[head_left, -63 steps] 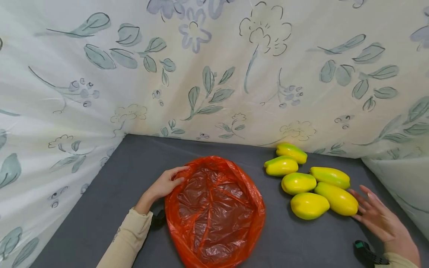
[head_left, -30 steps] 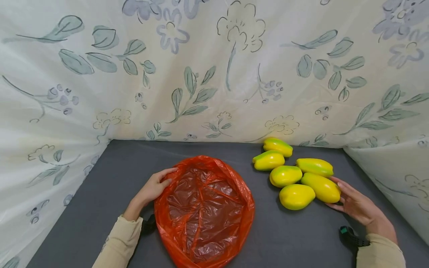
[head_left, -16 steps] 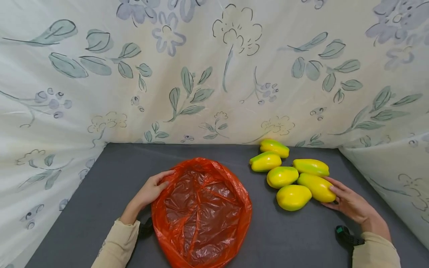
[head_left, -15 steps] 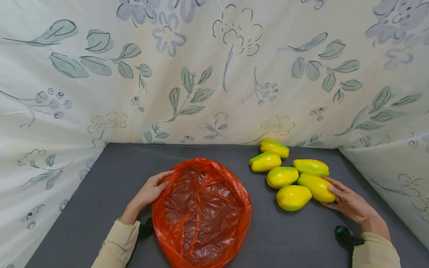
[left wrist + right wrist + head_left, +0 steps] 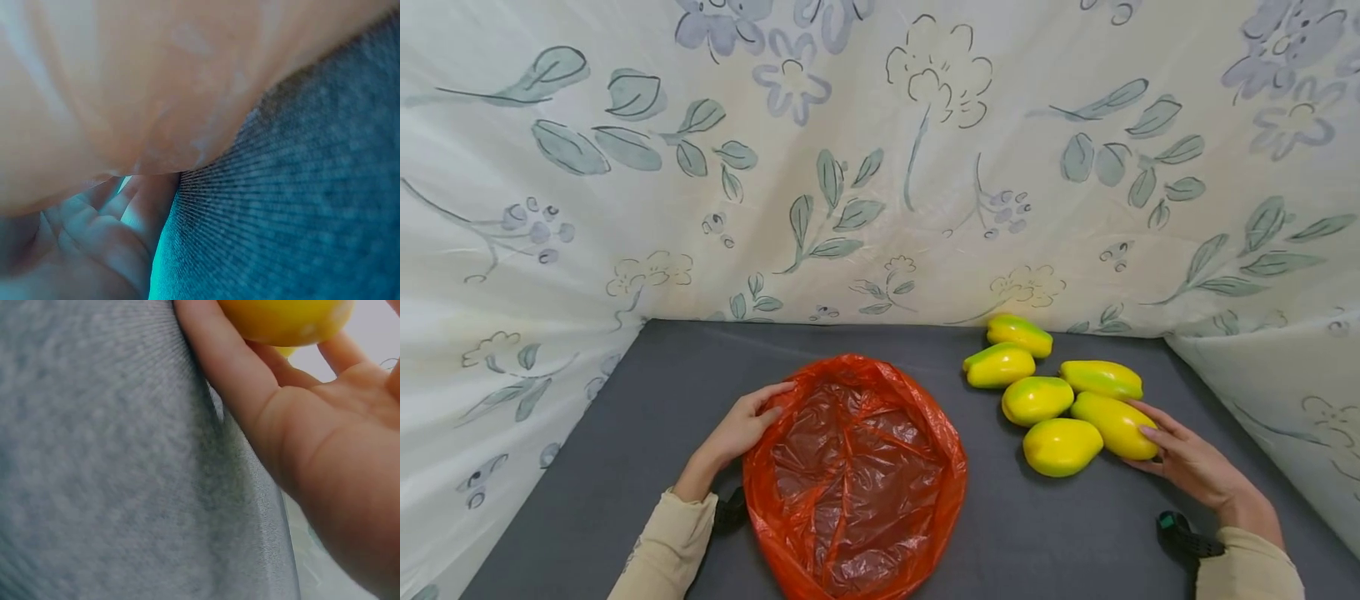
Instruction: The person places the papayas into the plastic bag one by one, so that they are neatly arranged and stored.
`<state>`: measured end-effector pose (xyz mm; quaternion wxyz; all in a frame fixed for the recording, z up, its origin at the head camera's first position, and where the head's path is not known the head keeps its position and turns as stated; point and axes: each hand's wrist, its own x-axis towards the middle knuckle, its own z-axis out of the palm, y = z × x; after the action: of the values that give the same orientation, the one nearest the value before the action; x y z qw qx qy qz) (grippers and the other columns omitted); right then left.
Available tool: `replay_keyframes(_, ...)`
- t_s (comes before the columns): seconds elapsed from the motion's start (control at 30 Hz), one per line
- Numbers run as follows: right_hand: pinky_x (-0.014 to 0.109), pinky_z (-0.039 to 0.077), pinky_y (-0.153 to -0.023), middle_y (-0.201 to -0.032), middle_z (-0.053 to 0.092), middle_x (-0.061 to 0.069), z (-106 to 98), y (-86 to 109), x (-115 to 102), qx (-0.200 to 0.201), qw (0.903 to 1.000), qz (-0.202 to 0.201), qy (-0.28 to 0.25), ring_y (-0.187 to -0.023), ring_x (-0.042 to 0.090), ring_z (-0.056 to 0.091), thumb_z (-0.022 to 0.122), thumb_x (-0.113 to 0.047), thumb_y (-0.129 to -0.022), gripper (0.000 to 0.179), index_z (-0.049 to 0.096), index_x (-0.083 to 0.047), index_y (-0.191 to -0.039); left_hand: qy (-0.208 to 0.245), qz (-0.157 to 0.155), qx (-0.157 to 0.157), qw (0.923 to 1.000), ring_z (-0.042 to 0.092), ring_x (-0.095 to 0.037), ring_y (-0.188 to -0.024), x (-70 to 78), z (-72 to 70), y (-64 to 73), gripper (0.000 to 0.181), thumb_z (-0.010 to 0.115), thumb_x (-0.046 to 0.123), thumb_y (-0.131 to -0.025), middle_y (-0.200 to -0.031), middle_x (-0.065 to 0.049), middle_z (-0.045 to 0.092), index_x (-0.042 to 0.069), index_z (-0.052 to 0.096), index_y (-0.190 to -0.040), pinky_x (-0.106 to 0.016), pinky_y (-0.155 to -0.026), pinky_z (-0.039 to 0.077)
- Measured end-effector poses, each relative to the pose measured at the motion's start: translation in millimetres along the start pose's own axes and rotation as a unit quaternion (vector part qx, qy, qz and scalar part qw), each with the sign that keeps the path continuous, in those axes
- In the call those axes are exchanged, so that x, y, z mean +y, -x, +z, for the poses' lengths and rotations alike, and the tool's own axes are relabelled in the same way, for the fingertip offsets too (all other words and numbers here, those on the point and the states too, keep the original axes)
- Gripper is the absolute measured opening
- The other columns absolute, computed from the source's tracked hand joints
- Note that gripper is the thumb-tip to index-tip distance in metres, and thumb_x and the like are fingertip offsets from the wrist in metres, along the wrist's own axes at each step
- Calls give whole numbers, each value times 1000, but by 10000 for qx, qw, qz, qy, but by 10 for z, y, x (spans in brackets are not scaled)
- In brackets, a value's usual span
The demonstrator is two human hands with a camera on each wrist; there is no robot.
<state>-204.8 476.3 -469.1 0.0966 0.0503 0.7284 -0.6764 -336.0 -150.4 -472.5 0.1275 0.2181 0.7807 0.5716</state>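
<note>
A red plastic bag lies spread with its mouth facing up, its rolled rim forming a ring. My left hand holds the rim at its upper left, index finger and thumb at the edge. In the left wrist view, bag film covers part of that hand. On the right, my right hand grips the end of a yellow papaya, thumb on the near face and fingers round the sides. That papaya sits between the fingers in the right wrist view. Its neighbour is another papaya.
More yellow-green papayas cluster behind: one papaya left of the held one, another papaya behind it, and a papaya near the back edge. A floral curtain rises behind the dark grey table.
My right hand has moved in from beside the papaya and taken hold of its end. The left hand keeps its place on the bag. The head view has shifted slightly.
</note>
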Motion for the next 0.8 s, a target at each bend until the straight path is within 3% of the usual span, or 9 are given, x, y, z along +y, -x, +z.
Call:
replay_keyframes(0.2, 39, 51, -84, -135, 21, -7, -48, 15, 24, -59, 9997, -55, -251, -103, -1, 51, 37, -22, -105, 44, 25, -36, -146, -15, -1, 8, 10000, 63, -31, -95, -2, -3, 16, 44, 43, 1, -100, -133, -29, 46, 0, 38, -144, -34, -72, 55)
replay_keyframes(0.33, 38, 52, -84, -127, 37, -16, -76, 63, 0, -502, 9950, -368, -779, -105, 3, 55, 31, -18, -106, 37, 36, -38, -138, -39, -27, 7, 10000, 63, -31, -95, 13, -1, 20, 44, 43, 2, -100, -133, -29, 46, 0, 38, -144, -34, -73, 55)
replay_keyframes(0.43, 38, 51, -85, -123, 48, -19, -97, 95, -17, -951, 9863, -511, -1247, -107, 7, 57, 26, -15, -107, 38, 42, -38, -134, -38, -50, 0, 10000, 64, -30, -94, 20, 0, 17, 44, 43, 2, -100, -133, -29, 46, 0, 38, -144, -34, -73, 55)
replay_keyframes(0.6, 38, 50, -88, -123, 54, -16, -94, 111, -39, -1399, 9721, -635, -1773, -109, 10, 57, 21, -13, -107, 44, 47, -35, -134, -4, -69, 1, 10000, 64, -31, -94, 19, -5, 9, 44, 43, 0, -100, -133, -29, 46, -1, 38, -144, -34, -72, 55)
replay_keyframes(0.8, 43, 45, -94, -129, 55, -4, -68, 114, -82, -1899, 9388, -1032, -2684, -116, 19, 55, 12, -10, -106, 52, 47, -28, -140, 1, -90, 4, 10000, 64, -30, -93, 28, -9, 10, 44, 43, 0, -100, -133, -29, 46, -1, 38, -144, -34, -72, 56)
